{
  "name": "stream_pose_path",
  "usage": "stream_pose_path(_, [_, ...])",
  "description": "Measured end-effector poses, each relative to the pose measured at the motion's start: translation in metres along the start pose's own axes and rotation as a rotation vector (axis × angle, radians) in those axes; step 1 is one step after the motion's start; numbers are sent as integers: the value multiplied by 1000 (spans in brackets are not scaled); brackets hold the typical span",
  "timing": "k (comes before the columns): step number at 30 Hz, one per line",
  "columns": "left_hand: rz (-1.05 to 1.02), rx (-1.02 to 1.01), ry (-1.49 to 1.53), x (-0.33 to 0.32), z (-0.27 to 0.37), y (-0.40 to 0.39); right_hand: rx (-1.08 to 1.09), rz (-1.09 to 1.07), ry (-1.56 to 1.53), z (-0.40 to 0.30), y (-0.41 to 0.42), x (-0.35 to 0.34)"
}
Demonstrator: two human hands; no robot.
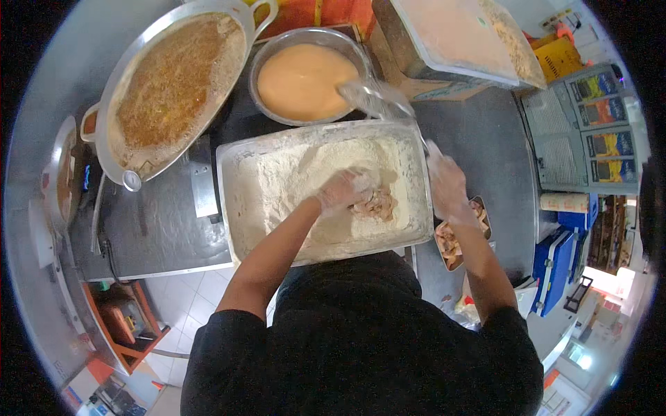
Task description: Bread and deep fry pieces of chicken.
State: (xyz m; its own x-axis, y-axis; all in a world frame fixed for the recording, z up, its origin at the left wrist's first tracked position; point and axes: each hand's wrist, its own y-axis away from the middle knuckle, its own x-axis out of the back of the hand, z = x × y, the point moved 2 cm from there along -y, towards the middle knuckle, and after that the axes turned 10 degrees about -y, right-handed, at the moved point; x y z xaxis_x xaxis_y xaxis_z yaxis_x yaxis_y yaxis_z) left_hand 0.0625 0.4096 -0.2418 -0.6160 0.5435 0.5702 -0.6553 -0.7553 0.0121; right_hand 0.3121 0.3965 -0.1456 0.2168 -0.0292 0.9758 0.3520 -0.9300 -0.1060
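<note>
My left hand (346, 188), in a clear plastic glove, reaches into a rectangular tub (323, 255) of pale flour (289, 182). Its fingers are at the edge of some raw meat pieces (375, 205) lying partly coated in the flour; whether they grip any is hard to see. My right hand (448, 187), gloved too, is closed around the handle of a metal utensil (384, 100). That utensil's head is blurred, possibly perforated, and lies over the near right rim of a round metal bowl (254, 78) of orange batter (307, 80).
A large two-handled pan (106, 151) of bubbling oil (171, 83) stands at the left, a dial thermometer (131, 180) on its rim. A smaller container of meat (448, 244) sits beneath my right forearm. A lidded box (463, 36) stands far right on the dark worktop (484, 135).
</note>
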Motion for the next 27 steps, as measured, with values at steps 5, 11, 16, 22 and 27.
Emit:
stream_pose_path(5, [100, 191, 68, 3, -2, 19, -121, 162, -243, -45, -120, -10])
stream_pose_path(11, [284, 225, -498, -34, -47, -34, -21, 247, 55, -27, -231, -66])
stream_pose_path(16, [-197, 261, -321, -38, -38, -84, -108, 179, -20, -34, -260, -66])
stream_pose_path(22, [-352, 11, -609, -61, 6, -71, -318, -294, -70, -35, -294, -70])
stream_pose_path(27, [-261, -201, -581, -90, -17, -54, 2, -471, -122, -26, -317, -119])
